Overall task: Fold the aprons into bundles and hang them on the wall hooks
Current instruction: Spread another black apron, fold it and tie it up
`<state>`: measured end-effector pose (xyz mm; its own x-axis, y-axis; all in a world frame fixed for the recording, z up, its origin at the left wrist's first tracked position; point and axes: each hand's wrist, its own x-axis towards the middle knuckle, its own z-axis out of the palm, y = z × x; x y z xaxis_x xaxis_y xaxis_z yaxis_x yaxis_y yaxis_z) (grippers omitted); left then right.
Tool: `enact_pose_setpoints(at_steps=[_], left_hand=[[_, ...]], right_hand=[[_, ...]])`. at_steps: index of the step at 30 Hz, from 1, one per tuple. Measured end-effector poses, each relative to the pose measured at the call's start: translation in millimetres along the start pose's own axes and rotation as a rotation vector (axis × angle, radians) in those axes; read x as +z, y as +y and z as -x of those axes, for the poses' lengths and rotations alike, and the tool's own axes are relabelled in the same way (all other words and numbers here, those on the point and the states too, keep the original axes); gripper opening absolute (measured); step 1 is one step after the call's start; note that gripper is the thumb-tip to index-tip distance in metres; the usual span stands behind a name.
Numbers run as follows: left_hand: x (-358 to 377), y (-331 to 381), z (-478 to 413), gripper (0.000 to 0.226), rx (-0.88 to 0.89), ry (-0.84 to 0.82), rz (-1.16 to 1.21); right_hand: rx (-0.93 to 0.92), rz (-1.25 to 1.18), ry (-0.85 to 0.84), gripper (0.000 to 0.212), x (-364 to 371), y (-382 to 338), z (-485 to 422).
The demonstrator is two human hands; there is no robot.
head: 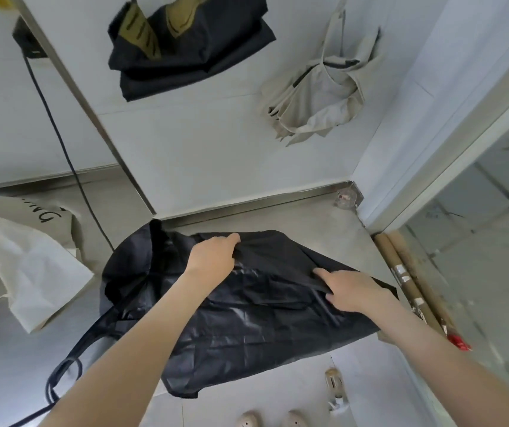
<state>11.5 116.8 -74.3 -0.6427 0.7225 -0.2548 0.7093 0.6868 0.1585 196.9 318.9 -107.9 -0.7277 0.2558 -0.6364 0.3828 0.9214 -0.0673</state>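
Spread wide on the floor (293, 217) at the foot of the white tiled wall (201, 149) — a black apron (247, 318), long axis left to right, right end tilted a little nearer; strap loops (62, 377) trailing off the near left corner. Higher up the wall, already hung: a black bundle (185, 47) with olive straps, and to its right a beige bundle (318, 97). On the floor to the left, a crumpled beige cloth (25, 260), not yet folded. Along the apron's far part, both hands set apart on that long axis: left hand (213, 257) clenched on a ridge of cloth near the middle; right hand (351, 292) further right and nearer, forefinger laid out flat, remaining fingers seemingly pinching the same ridge. Likely next — drawing the far edge over toward the near edge, across the short axis; both hands about equally placed for it, left nearer the strap end.
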Motion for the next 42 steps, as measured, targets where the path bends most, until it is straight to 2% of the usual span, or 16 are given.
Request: enact_pose_setpoints(at_steps=[3, 5, 7, 10, 13, 16, 17, 20, 22, 24, 28, 30, 32, 34, 37, 42], left_hand=[[-10.7, 11.5, 8.9, 0.053, 0.114, -0.029, 0.013], [-22.8, 26.2, 15.5, 0.059, 0.216, -0.001, 0.090], [-37.3, 35.6, 20.3, 0.057, 0.297, 0.031, 0.209], [-58.1, 30.9, 30.2, 0.020, 0.372, 0.007, 0.203], [-76.6, 6.0, 41.7, 0.036, 0.118, -0.078, -0.040], [-100.3, -17.8, 59.9, 0.045, -0.288, -0.146, -0.013], [-106.6, -24.5, 66.0, 0.050, -0.357, -0.238, 0.193], [-117.5, -23.0, 85.0, 0.080, -0.500, -0.540, 1.271], [-117.0, -18.8, 88.0, 0.100, -0.476, -0.502, 1.626], [-119.4, -8.8, 95.6, 0.090, -0.439, -0.427, 1.776], [-127.1, 14.6, 111.6, 0.021, -0.311, -0.454, 1.269], [-130.4, 13.7, 120.1, 0.008, -0.169, -0.411, 1.198], [-137.2, 5.5, 129.9, 0.016, -0.001, -0.410, 1.212], [-148.5, -3.8, 146.3, 0.012, 0.068, -0.405, 1.207], [-162.7, -19.8, 167.8, 0.009, 0.117, -0.469, 1.112], [-180.0, -25.6, 198.4, 0.045, 0.257, -0.646, 1.060]], right_hand=[[-0.127, -0.331, 0.150, 0.107, -16.3, -22.9, 14.5], [-0.286, -0.588, 0.283, 0.110, -37.7, -52.6, 25.0], [-0.324, -0.663, 0.306, 0.090, -52.3, -73.2, 28.7], [-0.218, -0.474, 0.344, 0.027, -65.1, -80.5, 39.8], [-0.145, -0.570, 0.494, 0.022, -73.2, -74.2, 60.4], [-0.075, -0.696, 0.689, 0.023, -87.5, -73.1, 86.1], [-0.064, -0.735, 0.742, 0.022, -92.3, -74.9, 95.5], [-0.179, -0.814, 0.765, 0.024, -103.6, -92.4, 133.7], [-0.333, -0.724, 0.677, 0.023, -103.5, -114.0, 158.1], [-0.497, -0.593, 0.597, 0.018, -95.1, -140.0, 175.9], [-0.760, -0.492, 0.234, 0.018, -87.4, -155.5, 178.1], [-0.812, -0.771, 0.049, 0.022, -90.1, -148.3, 177.7], [-0.758, -1.188, 0.098, 0.060, -92.9, -132.8, 164.4], [-0.632, -1.386, 0.281, 0.076, -93.8, -116.4, 143.2], [-0.536, -1.217, 0.265, 0.080, -94.6, -117.2, 127.2], [-0.792, -0.954, 0.011, 0.067, -92.3, -179.4, 128.7]])
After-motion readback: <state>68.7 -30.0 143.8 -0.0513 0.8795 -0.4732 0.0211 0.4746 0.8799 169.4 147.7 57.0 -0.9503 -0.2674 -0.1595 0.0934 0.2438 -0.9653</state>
